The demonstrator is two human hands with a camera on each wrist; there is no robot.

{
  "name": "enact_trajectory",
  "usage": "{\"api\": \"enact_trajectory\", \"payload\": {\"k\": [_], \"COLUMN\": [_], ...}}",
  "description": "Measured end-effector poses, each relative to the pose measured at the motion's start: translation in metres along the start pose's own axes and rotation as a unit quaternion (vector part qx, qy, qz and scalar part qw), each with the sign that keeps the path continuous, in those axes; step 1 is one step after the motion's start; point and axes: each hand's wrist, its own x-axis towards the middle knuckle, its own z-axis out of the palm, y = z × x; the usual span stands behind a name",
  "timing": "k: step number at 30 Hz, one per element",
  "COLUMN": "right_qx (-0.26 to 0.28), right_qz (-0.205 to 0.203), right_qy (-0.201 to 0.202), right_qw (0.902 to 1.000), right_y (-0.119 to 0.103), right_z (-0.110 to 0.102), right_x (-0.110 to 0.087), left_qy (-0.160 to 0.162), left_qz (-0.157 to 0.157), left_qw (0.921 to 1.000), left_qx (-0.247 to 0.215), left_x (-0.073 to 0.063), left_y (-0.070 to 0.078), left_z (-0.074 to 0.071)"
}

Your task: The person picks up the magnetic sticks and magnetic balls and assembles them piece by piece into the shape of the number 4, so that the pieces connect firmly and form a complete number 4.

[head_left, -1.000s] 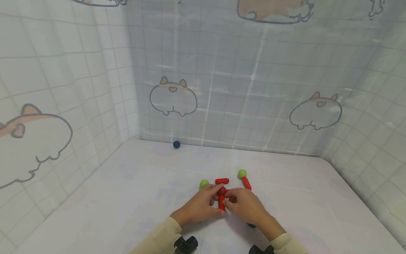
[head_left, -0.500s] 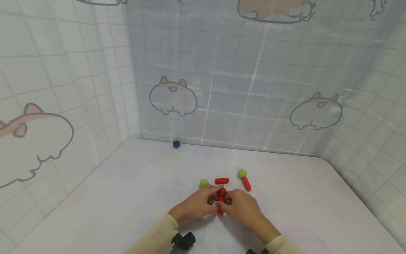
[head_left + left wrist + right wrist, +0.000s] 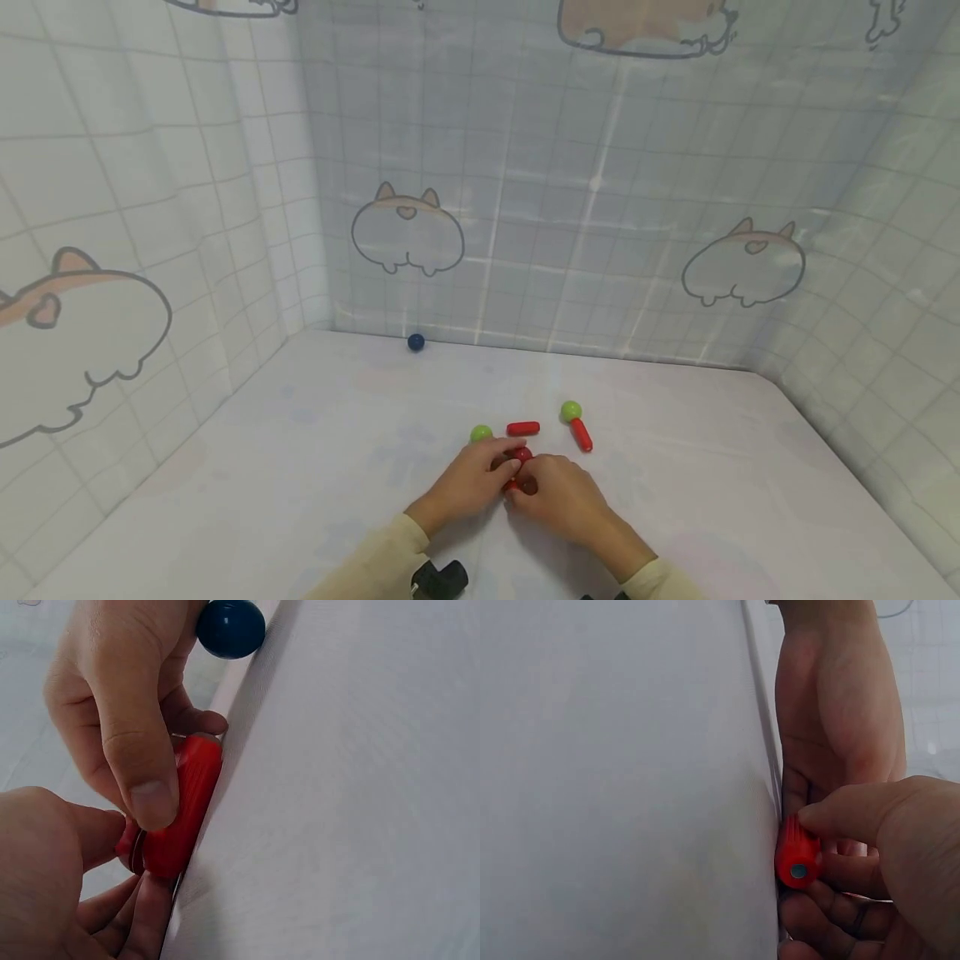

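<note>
In the head view both hands meet over the white table, around a small red ball (image 3: pixel 522 454) and a red magnetic rod (image 3: pixel 512 485). My left hand (image 3: pixel 463 482) holds the ball between thumb and fingers; one of its fingers lies beneath the rod's end in the left wrist view. My right hand (image 3: pixel 564 498) pinches the red rod (image 3: pixel 186 802), thumb on top. The rod's near end meets the ball there, which is mostly hidden by fingers. A round metal tip shows on the rod's other end (image 3: pixel 798 870) in the right wrist view.
Beyond the hands lie a loose red rod (image 3: pixel 522 428), a green ball (image 3: pixel 482 432), and another green ball (image 3: pixel 572 411) touching a second rod (image 3: pixel 581 435). One blue ball (image 3: pixel 416 342) sits at the back edge; another blue ball (image 3: pixel 231 628) lies by my right hand.
My right hand has shifted left and towards me, its thumb coming over the rod. My left thumb has moved from the rod's lower end up to the ball.
</note>
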Motion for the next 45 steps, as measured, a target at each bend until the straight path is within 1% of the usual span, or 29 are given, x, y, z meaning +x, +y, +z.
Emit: {"api": "enact_trajectory", "payload": {"k": [2, 5, 8, 12, 19, 22, 26, 31, 38, 41, 45], "right_qx": [-0.009, -0.008, 0.002, 0.01, 0.027, 0.032, 0.034, 0.039, 0.035, 0.037, 0.032], "right_qz": [-0.014, -0.024, -0.026, -0.031, -0.041, -0.042, -0.032, -0.014, 0.016, 0.022, 0.019], "right_qy": [0.002, -0.002, -0.02, -0.044, -0.071, -0.071, -0.064, -0.06, -0.064, -0.065, -0.056], "right_qw": [0.9999, 0.9997, 0.9995, 0.9985, 0.9962, 0.9961, 0.9969, 0.9974, 0.9972, 0.9969, 0.9978], "right_y": [-0.002, -0.002, -0.002, 0.0, 0.006, 0.011, 0.018, 0.023, 0.034, 0.04, 0.046], "right_z": [0.0, -0.002, -0.005, -0.01, -0.013, -0.014, -0.016, -0.022, -0.032, -0.035, -0.038], "right_x": [-0.001, -0.002, -0.004, -0.004, -0.007, -0.01, -0.015, -0.024, -0.036, -0.042, -0.049], "left_qy": [0.007, 0.019, 0.03, 0.039, 0.043, 0.041, 0.04, 0.04, 0.032, 0.027, 0.024], "left_qz": [0.002, 0.005, 0.007, 0.008, -0.002, 0.004, 0.013, 0.011, 0.019, 0.015, 0.006], "left_qw": [1.0, 0.9998, 0.9995, 0.9992, 0.999, 0.9991, 0.999, 0.9988, 0.9981, 0.9983, 0.9985], "left_qx": [-0.006, -0.006, 0.001, -0.001, 0.012, 0.013, 0.017, 0.025, 0.05, 0.05, 0.048], "left_x": [0.0, 0.0, 0.0, 0.001, 0.002, 0.002, 0.001, 0.001, 0.002, 0.001, 0.001], "left_y": [0.0, 0.001, 0.002, 0.002, -0.002, -0.003, -0.004, -0.004, -0.002, 0.0, 0.003], "left_z": [0.001, 0.002, 0.002, 0.004, 0.007, 0.007, 0.005, 0.003, 0.002, 0.002, 0.003]}}
